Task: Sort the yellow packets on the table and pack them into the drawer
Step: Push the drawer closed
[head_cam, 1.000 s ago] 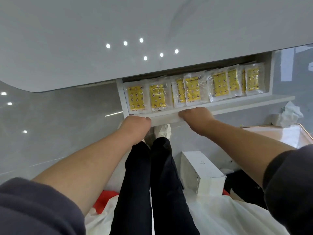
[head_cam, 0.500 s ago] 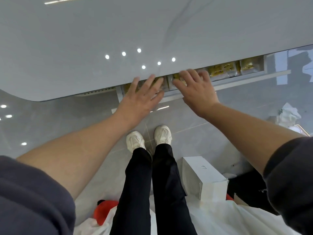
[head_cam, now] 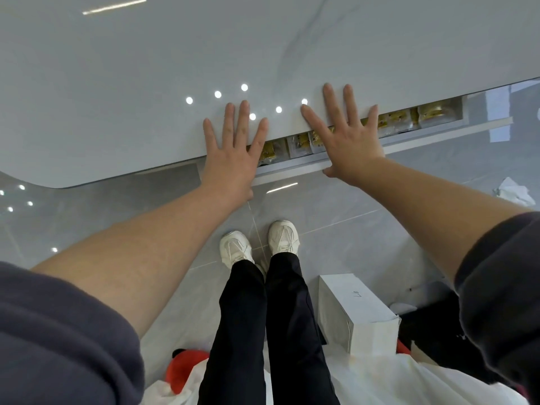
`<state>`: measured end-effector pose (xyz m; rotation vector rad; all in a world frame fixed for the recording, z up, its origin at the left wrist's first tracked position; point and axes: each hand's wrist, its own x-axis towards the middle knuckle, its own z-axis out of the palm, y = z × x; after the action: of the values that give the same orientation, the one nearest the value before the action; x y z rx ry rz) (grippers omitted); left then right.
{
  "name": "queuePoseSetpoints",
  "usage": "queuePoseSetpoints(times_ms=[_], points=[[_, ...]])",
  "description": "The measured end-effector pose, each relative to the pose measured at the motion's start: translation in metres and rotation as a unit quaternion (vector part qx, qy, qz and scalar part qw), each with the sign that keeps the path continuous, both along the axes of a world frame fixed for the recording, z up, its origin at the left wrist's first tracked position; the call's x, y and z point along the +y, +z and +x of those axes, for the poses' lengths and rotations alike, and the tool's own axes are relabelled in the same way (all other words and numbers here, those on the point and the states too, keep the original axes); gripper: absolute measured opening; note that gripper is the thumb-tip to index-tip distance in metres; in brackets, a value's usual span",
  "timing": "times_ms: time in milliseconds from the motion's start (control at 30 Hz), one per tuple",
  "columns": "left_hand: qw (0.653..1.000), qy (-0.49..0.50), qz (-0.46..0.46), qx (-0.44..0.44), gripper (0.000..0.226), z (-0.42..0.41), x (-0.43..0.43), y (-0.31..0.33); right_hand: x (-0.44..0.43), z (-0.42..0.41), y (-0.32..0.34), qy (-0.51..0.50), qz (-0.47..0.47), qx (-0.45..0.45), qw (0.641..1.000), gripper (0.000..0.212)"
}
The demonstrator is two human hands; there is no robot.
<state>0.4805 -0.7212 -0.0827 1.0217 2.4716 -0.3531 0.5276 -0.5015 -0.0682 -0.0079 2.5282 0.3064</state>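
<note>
- The tabletop (head_cam: pixel 146 83) is a smooth, glossy pale-grey slab with faint marble veins and a rounded corner. Small round lamp reflections dot it.
- Left hand (head_cam: pixel 233 153): flat, fingers straight and fanned on the tabletop, palm over its front edge. Its grip is wide open and has hold of nothing.
- Right hand (head_cam: pixel 347 138): likewise flat with its fingers splayed over the tabletop edge and its thumb at the drawer's front rail. Its grip is fully open and empty.
- The drawer (head_cam: pixel 292 168), white and straight-edged, shows only as a narrow slot under the tabletop edge.
- The yellow packets (head_cam: pixel 298 144) lie inside that slot in a row, in crinkly clear wrap around yellow inserts. More show at the right end, and some are hidden behind the hands.
- Below is a polished grey tiled floor (head_cam: pixel 336 206) with thin grout lines.
- On it are white mesh shoes (head_cam: pixel 236 249) under black trousers and a matt white rectangular box (head_cam: pixel 356 311).
- A red object (head_cam: pixel 182 372) is partly under a white sheet (head_cam: pixel 380 381).
- Crumpled white paper (head_cam: pixel 514 194) lies far right.
</note>
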Motion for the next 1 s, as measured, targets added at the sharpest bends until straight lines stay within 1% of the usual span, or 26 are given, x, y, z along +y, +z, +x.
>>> queuePoseSetpoints(times_ms=[133,300,400,533,733,833,900,1000], points=[[0.999,0.036,-0.014,0.017,0.133,0.003,0.013,-0.001,0.005,-0.004,0.003,0.006,0.006,0.009,1.000,0.129],[0.998,0.052,-0.011,0.045,0.119,-0.007,0.022,-0.003,0.020,-0.014,0.007,0.041,0.011,0.025,0.999,0.120],[0.996,0.066,-0.013,0.060,0.120,-0.017,0.028,-0.006,0.032,-0.023,0.002,0.054,0.013,0.042,0.998,0.114],[0.990,0.127,-0.028,0.050,0.122,-0.026,0.042,-0.007,0.055,-0.031,-0.008,0.052,0.009,0.053,0.997,0.116],[0.978,0.193,-0.061,0.058,0.121,-0.031,0.065,-0.009,0.085,-0.038,-0.015,0.113,0.006,0.074,0.991,0.116],[0.977,0.193,-0.073,0.060,0.113,-0.031,0.067,-0.011,0.090,-0.038,-0.021,0.133,0.007,0.089,0.987,0.115],[0.978,0.188,-0.073,0.061,0.106,-0.031,0.065,-0.014,0.092,-0.037,-0.026,0.140,0.002,0.098,0.985,0.110],[0.980,0.182,-0.058,0.058,0.090,-0.032,0.064,-0.014,0.092,-0.038,-0.026,0.148,-0.007,0.100,0.984,0.105]])
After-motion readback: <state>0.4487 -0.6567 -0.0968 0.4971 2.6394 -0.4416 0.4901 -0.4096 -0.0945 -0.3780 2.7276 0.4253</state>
